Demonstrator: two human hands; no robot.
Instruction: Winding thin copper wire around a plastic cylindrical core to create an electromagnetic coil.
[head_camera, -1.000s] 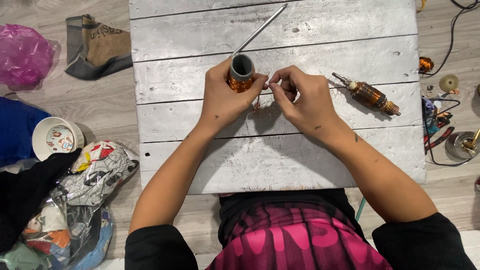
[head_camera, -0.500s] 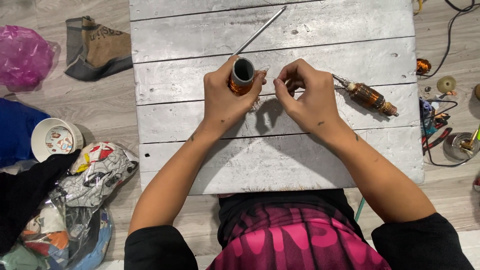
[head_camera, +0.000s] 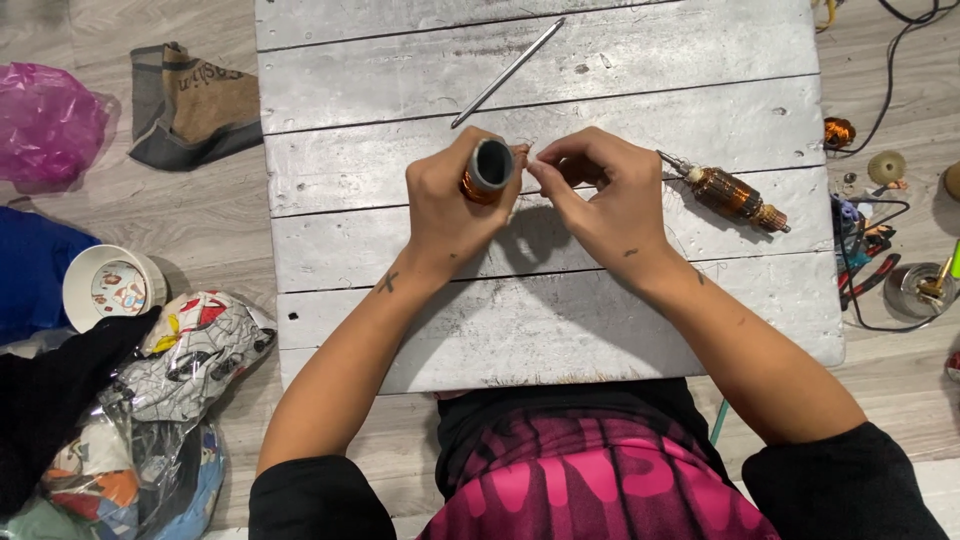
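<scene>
My left hand (head_camera: 448, 205) grips a short dark tube wound with copper wire (head_camera: 486, 170), held upright over the grey wooden board (head_camera: 560, 330). My right hand (head_camera: 600, 195) is just right of it, fingertips pinched together near the coil's top edge, apparently on a thin wire too fine to see clearly. A copper-wound motor armature (head_camera: 727, 192) lies on the board beside my right hand. A thin metal rod (head_camera: 508, 72) lies diagonally on the far part of the board.
On the floor at left are a pink plastic bag (head_camera: 45, 120), a folded brown and grey cloth (head_camera: 190, 105), a paper cup (head_camera: 110, 288) and printed bags (head_camera: 180, 360). At right lie a copper coil (head_camera: 838, 132), cables, pliers (head_camera: 868, 280) and small parts.
Both hands have shifted a little up and to the right over the board. The right hand's fingers have closed in tighter by the coil's top.
</scene>
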